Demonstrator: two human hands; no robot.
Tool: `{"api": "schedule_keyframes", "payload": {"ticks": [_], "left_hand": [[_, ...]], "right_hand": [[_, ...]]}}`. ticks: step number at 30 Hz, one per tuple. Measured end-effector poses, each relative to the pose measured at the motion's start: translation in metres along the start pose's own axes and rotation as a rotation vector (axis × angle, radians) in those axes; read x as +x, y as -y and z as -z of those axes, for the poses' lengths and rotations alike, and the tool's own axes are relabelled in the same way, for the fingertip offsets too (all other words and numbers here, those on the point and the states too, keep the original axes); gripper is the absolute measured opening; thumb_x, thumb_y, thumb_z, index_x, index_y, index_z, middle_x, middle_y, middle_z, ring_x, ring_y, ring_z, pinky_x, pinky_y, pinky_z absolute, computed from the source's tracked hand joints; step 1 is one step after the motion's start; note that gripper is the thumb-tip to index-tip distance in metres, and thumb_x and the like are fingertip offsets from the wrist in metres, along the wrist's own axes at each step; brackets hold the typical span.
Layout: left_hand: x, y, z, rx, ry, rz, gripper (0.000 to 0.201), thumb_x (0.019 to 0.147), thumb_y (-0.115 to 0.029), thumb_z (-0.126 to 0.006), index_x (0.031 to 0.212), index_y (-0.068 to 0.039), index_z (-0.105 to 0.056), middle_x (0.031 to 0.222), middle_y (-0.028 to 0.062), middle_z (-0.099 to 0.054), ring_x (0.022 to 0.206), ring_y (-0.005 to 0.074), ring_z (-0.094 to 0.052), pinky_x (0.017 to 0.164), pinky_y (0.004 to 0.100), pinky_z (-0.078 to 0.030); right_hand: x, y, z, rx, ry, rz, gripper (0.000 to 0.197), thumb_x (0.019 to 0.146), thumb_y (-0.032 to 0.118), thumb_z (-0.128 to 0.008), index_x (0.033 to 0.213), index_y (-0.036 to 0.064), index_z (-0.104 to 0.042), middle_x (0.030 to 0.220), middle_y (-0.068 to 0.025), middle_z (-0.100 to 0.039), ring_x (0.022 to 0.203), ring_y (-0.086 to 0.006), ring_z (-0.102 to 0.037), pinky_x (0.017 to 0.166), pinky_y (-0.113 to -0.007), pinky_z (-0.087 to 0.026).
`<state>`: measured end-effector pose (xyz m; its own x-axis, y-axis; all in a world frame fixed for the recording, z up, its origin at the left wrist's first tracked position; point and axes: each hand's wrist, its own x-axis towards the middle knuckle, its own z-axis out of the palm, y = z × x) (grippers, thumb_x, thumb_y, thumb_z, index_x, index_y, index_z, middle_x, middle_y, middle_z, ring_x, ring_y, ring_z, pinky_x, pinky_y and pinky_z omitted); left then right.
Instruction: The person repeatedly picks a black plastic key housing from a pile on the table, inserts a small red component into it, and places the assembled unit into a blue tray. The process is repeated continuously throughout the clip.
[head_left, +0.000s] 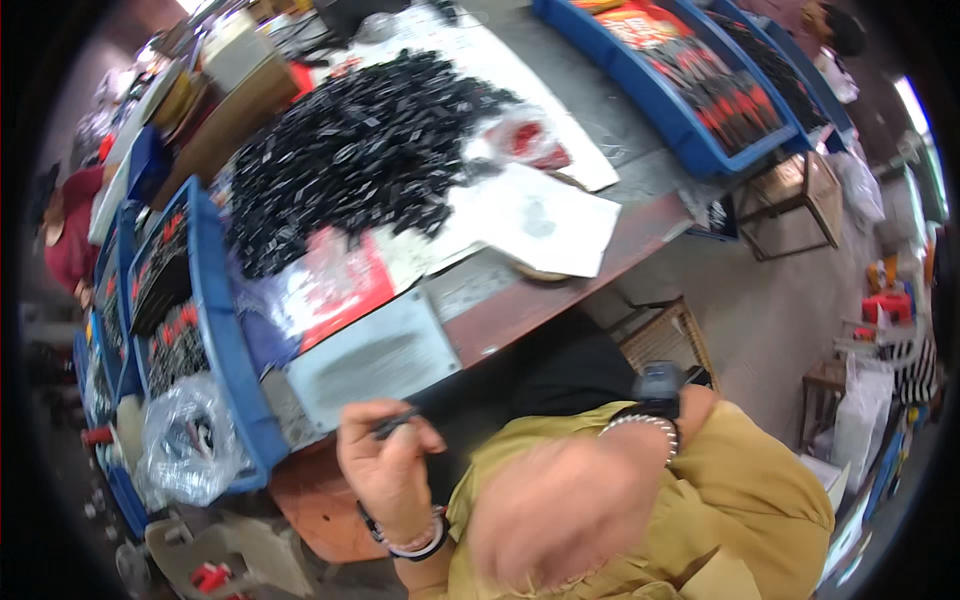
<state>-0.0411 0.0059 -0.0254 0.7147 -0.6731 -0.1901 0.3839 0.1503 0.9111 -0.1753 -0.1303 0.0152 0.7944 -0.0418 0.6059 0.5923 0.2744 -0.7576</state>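
Observation:
My left hand (pixel 385 460) is closed, with a small black piece (pixel 393 424) pinched between thumb and fingers. It is raised just off the near edge of the table, by a grey-white board (pixel 375 355) with a dark smudged patch. My right hand (pixel 565 505) hangs in front of my body, smeared by motion, so its fingers do not show. Farther back on the table lies a large heap of small black pieces (pixel 365 150). A red and clear plastic bag (pixel 345 280) lies between the heap and the board.
Blue bins (pixel 230 350) filled with dark and red-marked items stand at the left, one with a clear plastic bag (pixel 192 440) on it. More blue bins (pixel 735 155) sit at the far right. White cardboard (pixel 560 220) overhangs the table edge. A woven-seat chair (pixel 670 345) stands beside me. People are in the background.

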Motion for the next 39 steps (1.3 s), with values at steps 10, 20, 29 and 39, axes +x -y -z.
{"api": "schedule_keyframes", "payload": {"ticks": [10,20,29,39], "left_hand": [[-0.021,0.02,-0.014,-0.096,0.204,0.082,0.024,0.084,0.007,-0.063,0.105,0.003,-0.052,0.099,0.0109,-0.057,0.079,0.0147,-0.062,0.07,0.0248,-0.052],[-0.029,0.017,-0.015,0.061,0.322,0.195,0.025,0.088,0.003,-0.06,0.112,0.007,-0.053,0.102,0.0124,-0.062,0.089,0.014,-0.061,0.078,0.0264,-0.051],[-0.025,0.018,-0.015,-0.024,0.347,0.313,0.022,0.09,-0.001,-0.057,0.111,0.005,-0.052,0.095,0.0147,-0.064,0.074,0.0142,-0.062,0.069,0.0247,-0.051],[-0.03,0.014,-0.004,0.018,0.244,0.298,0.021,0.09,-0.006,-0.058,0.107,0.004,-0.051,0.09,0.0168,-0.065,0.067,0.0136,-0.062,0.064,0.0236,-0.051]], "right_hand": [[-0.029,-0.033,0.023,-0.165,-0.437,-0.595,0.015,0.089,0.009,-0.062,0.098,-0.0022,-0.059,0.084,-0.0071,-0.064,0.072,-0.0099,-0.062,0.065,-0.025,-0.05],[-0.012,0.005,0.052,-0.637,-0.212,-0.562,0.015,0.078,0.008,-0.066,0.088,-0.0012,-0.061,0.073,-0.0089,-0.058,0.064,-0.0145,-0.058,0.059,-0.026,-0.046],[0.028,0.087,0.179,-1.359,-0.404,-0.338,0.014,0.087,0.01,-0.06,0.095,-0.0017,-0.061,0.079,-0.0065,-0.063,0.071,-0.0119,-0.059,0.062,-0.026,-0.047],[0.03,-0.008,0.237,-1.817,-0.196,-0.989,0.015,0.073,0.013,-0.064,0.08,0.0011,-0.068,0.078,-0.0186,-0.065,0.078,-0.0353,-0.063,0.069,-0.043,-0.05]]}}
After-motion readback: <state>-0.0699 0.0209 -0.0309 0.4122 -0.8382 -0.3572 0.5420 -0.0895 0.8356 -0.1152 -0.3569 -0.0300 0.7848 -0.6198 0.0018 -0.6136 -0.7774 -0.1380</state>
